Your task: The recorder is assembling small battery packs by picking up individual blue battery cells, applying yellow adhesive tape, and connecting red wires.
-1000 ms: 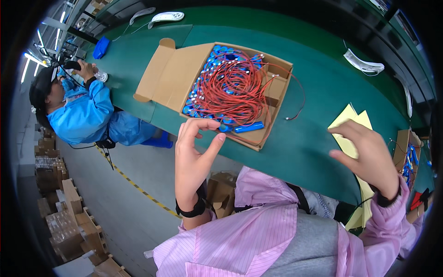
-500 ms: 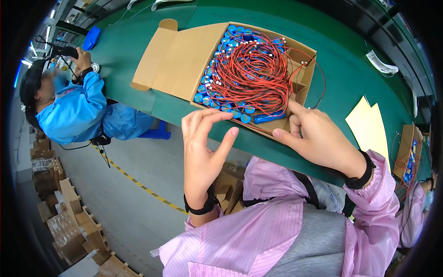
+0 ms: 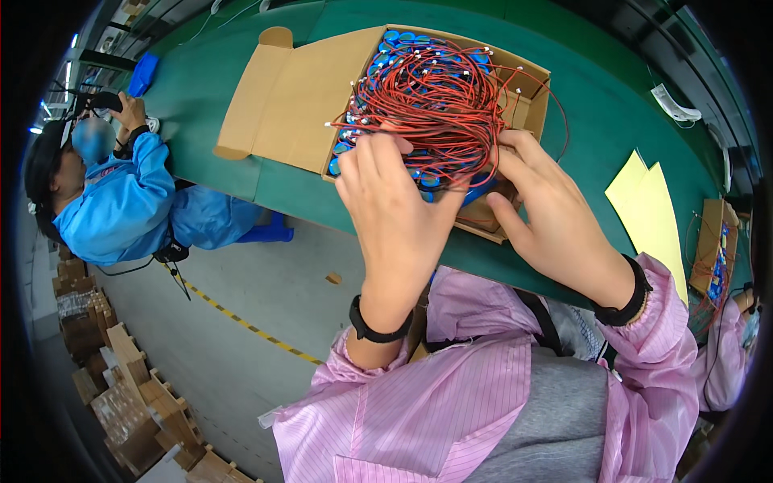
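Note:
An open cardboard box (image 3: 515, 60) on the bench holds many blue cylindrical battery cells (image 3: 392, 38) with white connectors. A thick tangle of red and black wires (image 3: 439, 101) lies over the cells. My left hand (image 3: 398, 205) is at the near side of the tangle, fingers curled into the wires and thumb at their near edge, closed on the bundle. My right hand (image 3: 551, 213) touches the tangle's right side with its bent fingertips. Its thumb is held apart, nearer the box's front wall. A blue cell partly shows between the hands.
Yellow sheets (image 3: 648, 205) lie on the green bench (image 3: 306, 189) at right, near another box (image 3: 713, 245) with wired blue cells. A person in blue (image 3: 121, 197) works at left. Stacked cartons (image 3: 121, 402) stand on the floor beyond a yellow-black line.
My left hand has moved right and forward from the box's front edge onto the wires and closed on them. My right fingers have shifted slightly, and the wire tangle has bunched up.

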Demonstrator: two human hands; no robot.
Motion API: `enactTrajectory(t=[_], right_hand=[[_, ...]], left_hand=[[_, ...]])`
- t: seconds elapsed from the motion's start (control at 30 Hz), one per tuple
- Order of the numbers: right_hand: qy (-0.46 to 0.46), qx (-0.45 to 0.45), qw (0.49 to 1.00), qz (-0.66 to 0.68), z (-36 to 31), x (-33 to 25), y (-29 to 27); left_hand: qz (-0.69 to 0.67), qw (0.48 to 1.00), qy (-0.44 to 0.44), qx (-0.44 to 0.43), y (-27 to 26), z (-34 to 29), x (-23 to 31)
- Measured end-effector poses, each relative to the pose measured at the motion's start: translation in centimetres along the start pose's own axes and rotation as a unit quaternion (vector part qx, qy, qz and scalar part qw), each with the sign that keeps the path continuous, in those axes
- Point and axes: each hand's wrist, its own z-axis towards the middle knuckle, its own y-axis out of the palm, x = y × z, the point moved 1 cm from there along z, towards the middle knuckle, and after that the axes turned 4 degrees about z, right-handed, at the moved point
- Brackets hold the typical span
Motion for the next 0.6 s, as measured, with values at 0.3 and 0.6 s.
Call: enactTrajectory(t=[0.3, 0.6], right_hand=[[-0.028, 0.02, 0.999, -0.017, 1.1, 1.0, 0.1], [0.015, 0.05, 0.989, 0.14, 2.0, 1.5, 2.4]], left_hand=[[-0.226, 0.973, -0.049, -0.001, 0.2, 2.0, -1.8], [-0.343, 0.931, -0.116, -0.041, -1.0, 2.3, -2.3]])
